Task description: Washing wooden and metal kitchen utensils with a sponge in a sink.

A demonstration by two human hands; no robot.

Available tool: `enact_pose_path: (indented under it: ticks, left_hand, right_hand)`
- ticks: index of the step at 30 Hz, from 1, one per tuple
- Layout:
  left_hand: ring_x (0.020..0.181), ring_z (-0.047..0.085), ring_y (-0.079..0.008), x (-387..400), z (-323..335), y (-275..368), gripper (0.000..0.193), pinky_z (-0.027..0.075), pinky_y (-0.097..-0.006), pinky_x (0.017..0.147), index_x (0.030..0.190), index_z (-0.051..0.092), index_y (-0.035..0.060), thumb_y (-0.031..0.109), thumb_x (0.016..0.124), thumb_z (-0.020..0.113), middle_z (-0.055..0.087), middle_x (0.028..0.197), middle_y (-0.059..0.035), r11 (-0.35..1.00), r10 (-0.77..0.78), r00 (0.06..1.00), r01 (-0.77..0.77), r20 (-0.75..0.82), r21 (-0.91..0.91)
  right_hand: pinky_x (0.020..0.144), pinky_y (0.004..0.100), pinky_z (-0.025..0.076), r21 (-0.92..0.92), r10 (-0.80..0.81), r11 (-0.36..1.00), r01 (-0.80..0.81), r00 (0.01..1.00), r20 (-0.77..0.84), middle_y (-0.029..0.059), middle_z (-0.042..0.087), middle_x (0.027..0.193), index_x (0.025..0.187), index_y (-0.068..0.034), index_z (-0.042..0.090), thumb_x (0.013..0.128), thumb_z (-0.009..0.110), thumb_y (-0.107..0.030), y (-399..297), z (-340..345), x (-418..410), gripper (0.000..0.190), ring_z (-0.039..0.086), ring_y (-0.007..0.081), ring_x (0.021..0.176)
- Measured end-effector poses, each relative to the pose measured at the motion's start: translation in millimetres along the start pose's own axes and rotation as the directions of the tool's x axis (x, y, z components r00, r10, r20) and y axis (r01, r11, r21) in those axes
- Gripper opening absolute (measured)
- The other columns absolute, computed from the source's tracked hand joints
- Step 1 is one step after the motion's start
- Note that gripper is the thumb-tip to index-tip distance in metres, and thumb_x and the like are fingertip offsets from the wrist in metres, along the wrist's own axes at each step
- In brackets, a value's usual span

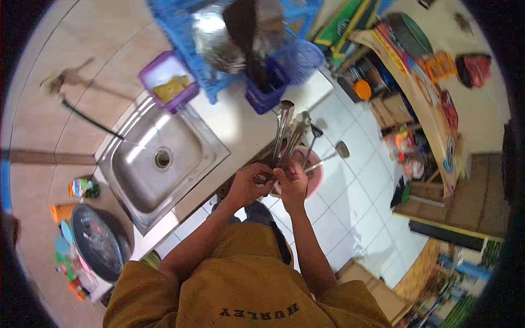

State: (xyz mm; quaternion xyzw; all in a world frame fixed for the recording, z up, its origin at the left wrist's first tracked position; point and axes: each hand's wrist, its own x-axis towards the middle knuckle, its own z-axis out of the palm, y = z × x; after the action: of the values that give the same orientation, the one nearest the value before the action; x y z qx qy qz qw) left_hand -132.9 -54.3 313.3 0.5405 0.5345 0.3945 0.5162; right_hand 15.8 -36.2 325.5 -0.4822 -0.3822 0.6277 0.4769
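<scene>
Several long-handled metal kitchen utensils point(291, 137) fan out ahead of me, their heads pointing away. My right hand point(293, 182) is closed around their handles. At the near ends of the handles, the bent fingers of my left hand point(251, 184) grip at the bundle, though the exact hold is partly hidden. One utensil with a broad dark head point(341, 149) sticks out to the right. Below the hands, a pink plastic bucket point(316, 180) is partly covered by them and by the utensils.
A stainless steel sink point(197, 176) is set in the counter point(217, 110) at left. Behind it stand a purple-rimmed container point(149, 78), a dark blue basket point(262, 98) and a blue rack point(172, 20). A dark basin point(100, 238) sits nearer left. Loaded shelves point(426, 90) line the right, beyond the tiled floor point(348, 205).
</scene>
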Motion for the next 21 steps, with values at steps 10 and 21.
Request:
enact_pose_path:
  ticks: [10,21]
  left_hand:
    - [0.093,0.066,-0.0140,-69,-98,24,0.047,0.056,-0.0303,0.083,0.118,0.048,0.0036,-0.002,0.077,0.071,0.068,0.099,-0.0072,0.986,-0.044,0.902,-0.029,-0.428,-0.162]
    - [0.077,0.064,-0.0141,-120,-184,-45,0.042,0.051,-0.0266,0.061,0.117,0.049,0.0027,-0.004,0.080,0.068,0.065,0.090,-0.0092,0.968,-0.222,0.576,0.035,-0.787,-0.247]
  right_hand:
    - [0.079,0.0273,0.052,-0.244,-0.010,0.960,0.138,0.886,0.463,0.0084,0.067,0.102,0.121,0.005,0.057,0.083,0.075,-0.011,2,119,19,0.045,0.063,0.0125,0.092]
    - [0.065,0.0286,0.052,-0.456,0.096,0.785,0.420,0.644,0.759,0.0139,0.070,0.079,0.099,0.005,0.067,0.080,0.075,-0.017,75,283,30,0.030,0.067,0.0153,0.073]
